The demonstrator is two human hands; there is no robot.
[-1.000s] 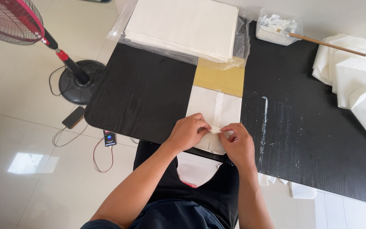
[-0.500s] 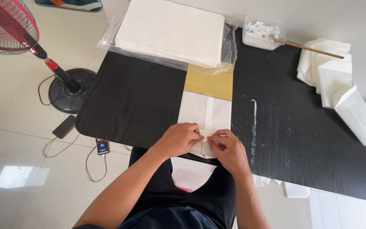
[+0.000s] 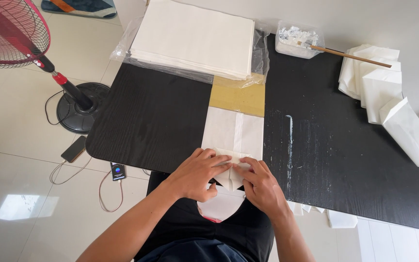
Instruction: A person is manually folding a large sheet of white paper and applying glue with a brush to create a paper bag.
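A white paper bag (image 3: 233, 133) lies flat along the near edge of the black table (image 3: 161, 116), its far end over a tan cardboard strip (image 3: 237, 98). My left hand (image 3: 197, 172) and my right hand (image 3: 260, 182) meet at the bag's near end. The fingertips of both press down a folded flap there. The bag's bottom end hangs over the table edge toward my lap.
A stack of white paper sheets (image 3: 195, 39) in clear plastic lies at the back. A clear tub (image 3: 298, 40) with a wooden stick (image 3: 350, 56) stands beside it. Finished white bags (image 3: 386, 92) are piled at right. A red standing fan (image 3: 10, 34) and phones on cables (image 3: 73, 149) sit on the floor at left.
My view has shifted slightly. Both hands stay at the bag's near end, the fingers now pressed closer together on the fold.
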